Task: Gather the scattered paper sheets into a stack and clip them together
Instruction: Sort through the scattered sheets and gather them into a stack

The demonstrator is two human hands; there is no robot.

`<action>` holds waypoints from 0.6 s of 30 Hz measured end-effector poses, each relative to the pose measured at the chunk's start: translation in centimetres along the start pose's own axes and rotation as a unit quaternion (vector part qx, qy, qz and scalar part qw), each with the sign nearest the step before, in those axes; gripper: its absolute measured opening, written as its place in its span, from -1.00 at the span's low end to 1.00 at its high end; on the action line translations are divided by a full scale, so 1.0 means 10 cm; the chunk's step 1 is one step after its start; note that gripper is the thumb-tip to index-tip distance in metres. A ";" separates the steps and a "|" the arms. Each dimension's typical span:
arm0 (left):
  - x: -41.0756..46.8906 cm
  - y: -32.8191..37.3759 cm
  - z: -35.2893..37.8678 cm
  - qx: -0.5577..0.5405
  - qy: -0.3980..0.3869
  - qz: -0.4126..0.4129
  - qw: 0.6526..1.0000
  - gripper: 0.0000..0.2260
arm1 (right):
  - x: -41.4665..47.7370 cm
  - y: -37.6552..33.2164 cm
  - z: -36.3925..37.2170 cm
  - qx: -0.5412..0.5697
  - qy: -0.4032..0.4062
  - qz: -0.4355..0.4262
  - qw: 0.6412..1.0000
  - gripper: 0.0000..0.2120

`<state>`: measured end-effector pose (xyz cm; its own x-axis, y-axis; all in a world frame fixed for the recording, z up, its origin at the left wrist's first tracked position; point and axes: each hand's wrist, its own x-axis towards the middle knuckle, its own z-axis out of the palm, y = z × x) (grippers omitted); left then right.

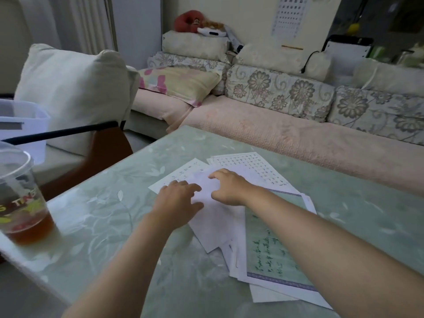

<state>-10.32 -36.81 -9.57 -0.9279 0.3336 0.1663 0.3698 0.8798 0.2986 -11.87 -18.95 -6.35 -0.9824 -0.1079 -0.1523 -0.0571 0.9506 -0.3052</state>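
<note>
Several paper sheets lie overlapped in a loose pile on the green table [110, 203]. A blank white sheet [213, 223] is on top. A gridded sheet with small characters [252, 166] sticks out at the far side, and a green bordered sheet with handwriting [268, 249] lies at the near right. My left hand [179, 198] rests flat on the left edge of the white sheet, fingers spread. My right hand [229, 187] presses on the same sheet, fingers slightly bent, thumb on the paper. No clip is in view.
A plastic cup of brown tea [20, 207] with a lid and black straw stands at the table's left edge. A pink-covered sofa [275, 134] with floral cushions runs behind the table. A white cushioned chair [75, 92] and a clear plastic bin [20, 120] are at the left.
</note>
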 end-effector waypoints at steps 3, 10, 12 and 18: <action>-0.01 -0.18 0.06 -0.006 -0.013 -0.070 0.997 -0.25 | 0.21 -0.10 -0.01 -0.030 -0.035 -0.019 0.999 -0.28; 0.18 -0.17 0.04 0.005 -0.037 -0.149 0.988 -0.06 | 0.36 -0.15 0.02 -0.094 -0.085 -0.057 0.990 -0.13; 0.25 -0.20 0.02 -0.052 -0.030 -0.190 0.980 -0.25 | 0.36 -0.13 0.03 -0.097 -0.084 -0.070 0.989 -0.11; 0.30 -0.24 -0.04 -0.171 -0.028 -0.226 0.958 -0.74 | 0.35 -0.12 0.08 -0.061 -0.036 -0.095 0.993 -0.06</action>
<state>-14.02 -38.07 -9.41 -0.9944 -0.0296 -0.1017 -0.0867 0.7790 0.6210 -15.14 -20.65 -7.24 -0.9373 -0.3040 -0.1706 -0.2647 0.9391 -0.2191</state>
